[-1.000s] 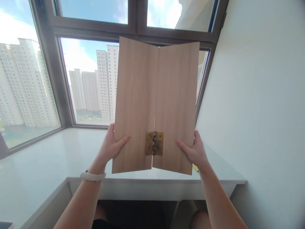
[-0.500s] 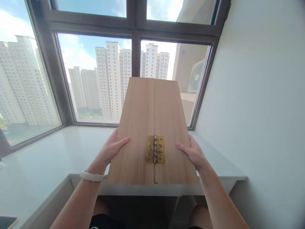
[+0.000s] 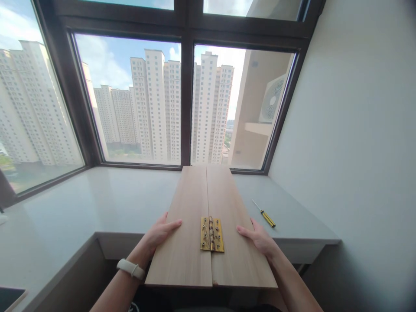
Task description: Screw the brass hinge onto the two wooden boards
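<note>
Two pale wooden boards [image 3: 186,199] lie side by side, joined near their close end by a brass hinge [image 3: 212,234] with several screws in it. My left hand [image 3: 160,233] grips the outer edge of the left board, thumb on top. On the right board's outer edge, my right hand [image 3: 258,237] holds on the same way, its thumb also on the top face. The fingers beneath the boards are hidden. A narrow seam runs between the boards. Their near end juts past the front edge of the white counter.
A screwdriver [image 3: 268,218] with a yellow and black handle lies on the white counter [image 3: 120,199], right of the boards. Windows with dark frames [image 3: 186,104] stand behind, and a white wall [image 3: 351,130] rises at the right. A dark object [image 3: 11,297] shows at lower left.
Both hands and the hinged boards have come down and nearer, and the boards lie flatter. The screwdriver, hidden before, now shows. The camera view has shifted slightly.
</note>
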Motion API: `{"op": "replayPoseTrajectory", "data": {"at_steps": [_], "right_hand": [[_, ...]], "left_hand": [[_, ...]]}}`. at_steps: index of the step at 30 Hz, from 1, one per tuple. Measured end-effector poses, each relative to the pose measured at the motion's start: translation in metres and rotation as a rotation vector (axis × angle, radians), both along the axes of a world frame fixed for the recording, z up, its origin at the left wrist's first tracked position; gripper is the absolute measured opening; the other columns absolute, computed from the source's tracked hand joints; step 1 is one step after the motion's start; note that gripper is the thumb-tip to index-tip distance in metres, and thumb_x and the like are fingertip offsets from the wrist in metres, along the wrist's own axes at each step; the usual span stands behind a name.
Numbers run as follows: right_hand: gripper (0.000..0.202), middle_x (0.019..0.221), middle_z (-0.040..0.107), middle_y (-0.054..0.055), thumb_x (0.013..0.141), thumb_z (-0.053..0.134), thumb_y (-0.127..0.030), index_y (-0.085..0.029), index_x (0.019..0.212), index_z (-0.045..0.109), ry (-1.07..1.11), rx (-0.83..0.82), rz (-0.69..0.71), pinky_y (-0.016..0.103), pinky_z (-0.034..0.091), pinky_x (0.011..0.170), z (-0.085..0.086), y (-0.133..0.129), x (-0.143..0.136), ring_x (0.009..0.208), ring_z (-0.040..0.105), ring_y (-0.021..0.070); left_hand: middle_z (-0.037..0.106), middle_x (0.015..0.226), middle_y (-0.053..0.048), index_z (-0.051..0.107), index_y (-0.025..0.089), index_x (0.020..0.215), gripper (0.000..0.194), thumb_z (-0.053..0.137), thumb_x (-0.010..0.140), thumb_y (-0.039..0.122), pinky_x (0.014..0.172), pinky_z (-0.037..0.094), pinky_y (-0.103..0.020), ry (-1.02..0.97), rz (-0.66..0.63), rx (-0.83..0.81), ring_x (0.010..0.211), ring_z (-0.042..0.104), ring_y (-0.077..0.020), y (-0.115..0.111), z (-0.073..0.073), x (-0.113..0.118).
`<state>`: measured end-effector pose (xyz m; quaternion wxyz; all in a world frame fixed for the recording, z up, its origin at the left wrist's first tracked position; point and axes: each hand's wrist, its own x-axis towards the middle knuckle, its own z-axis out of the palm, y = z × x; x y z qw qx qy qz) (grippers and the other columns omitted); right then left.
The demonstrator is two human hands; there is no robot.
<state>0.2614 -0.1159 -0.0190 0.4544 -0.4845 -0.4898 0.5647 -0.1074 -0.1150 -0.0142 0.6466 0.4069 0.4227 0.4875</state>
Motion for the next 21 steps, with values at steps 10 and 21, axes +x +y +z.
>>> {"op": "replayPoseTrajectory", "data": {"at_steps": [10, 21], "right_hand": [[0.059, 0.122, 0.070, 0.016, 0.072, 0.082, -0.043, -0.017, 0.119, 0.058, -0.020, -0.128, 0.015, 0.039, 0.059, 0.088, -0.038, -0.001, 0.010, 0.106, 0.070, 0.0309], [0.048, 0.109, 0.074, 0.015, 0.070, 0.080, -0.044, -0.015, 0.105, 0.063, -0.185, -0.156, -0.021, 0.034, 0.059, 0.075, -0.009, 0.054, 0.005, 0.092, 0.072, 0.0283]], "left_hand": [[0.070, 0.116, -0.020, 0.056, 0.011, 0.118, 0.064, 0.086, 0.068, 0.039, 0.082, 0.060, -0.041, 0.082, -0.020, -0.101, 0.101, 0.071, -0.0340, 0.001, -0.032, 0.000], [0.073, 0.102, -0.017, 0.056, 0.013, 0.109, 0.052, 0.082, 0.070, 0.033, 0.074, 0.059, -0.037, 0.259, 0.056, -0.161, 0.087, 0.072, -0.0301, 0.042, 0.009, 0.003]]}}
